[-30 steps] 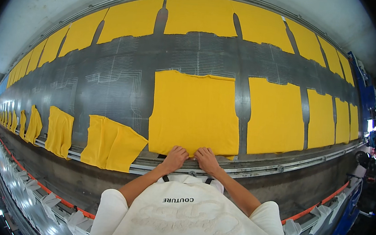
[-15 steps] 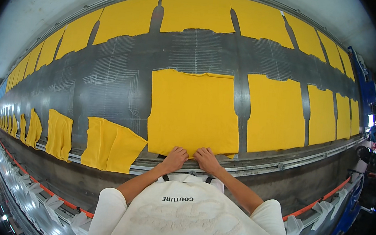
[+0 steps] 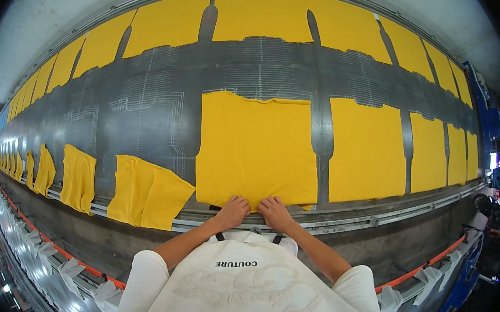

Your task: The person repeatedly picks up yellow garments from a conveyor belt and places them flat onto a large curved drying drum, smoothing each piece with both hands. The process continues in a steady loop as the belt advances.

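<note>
A yellow fabric panel (image 3: 256,150) lies spread on the dark grey table (image 3: 258,67) straight ahead of me. Its far edge is slightly rumpled. My left hand (image 3: 234,210) and my right hand (image 3: 274,211) are close together at the middle of its near edge. Both have curled fingers pinching that edge; the fingertips are partly hidden. Left of it, a creased yellow fabric piece (image 3: 148,193) hangs partly over the near rail. On the right, another yellow panel (image 3: 368,151) lies flat, apart from mine.
Metal rails (image 3: 351,223) run along the table's near side. More yellow panels (image 3: 265,16) line the far side. Several bunched yellow pieces (image 3: 78,178) drape over the near edge at left. Behind me, an orange-red bar (image 3: 424,267) with white cloth strips borders a neighbouring table.
</note>
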The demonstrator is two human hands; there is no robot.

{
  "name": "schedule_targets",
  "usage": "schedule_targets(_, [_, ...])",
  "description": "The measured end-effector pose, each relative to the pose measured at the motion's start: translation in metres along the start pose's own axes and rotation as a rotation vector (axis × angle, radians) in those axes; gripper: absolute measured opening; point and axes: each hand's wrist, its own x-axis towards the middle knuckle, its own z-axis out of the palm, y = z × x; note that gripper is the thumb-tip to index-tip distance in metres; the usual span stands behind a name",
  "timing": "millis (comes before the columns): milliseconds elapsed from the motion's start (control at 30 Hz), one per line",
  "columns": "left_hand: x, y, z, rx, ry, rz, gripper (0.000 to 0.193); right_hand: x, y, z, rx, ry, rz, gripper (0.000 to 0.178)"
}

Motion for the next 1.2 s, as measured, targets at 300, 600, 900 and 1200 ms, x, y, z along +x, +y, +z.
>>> schedule_targets(300, [0.004, -0.002, -0.026, -0.154, 0.278, -0.168, 0.025, 0.0, -0.006, -0.008, 0.133, 0.175, 0.143, 0.022])
schedule_targets(600, [0.022, -0.049, -0.059, -0.014, 0.514, -0.446, 0.036, 0.082, 0.124, -0.079, 0.067, 0.692, 0.471, 0.025])
schedule_targets(900, [0.035, -0.064, -0.044, 0.035, 0.398, -0.44, 0.057, 0.202, 0.217, -0.144, -0.14, 0.547, 0.386, 0.032])
schedule_targets(1200, [0.069, -0.096, -0.058, 0.075, 0.314, -0.372, 0.068, 0.22, 0.253, -0.142, -0.061, 0.518, 0.444, 0.01])
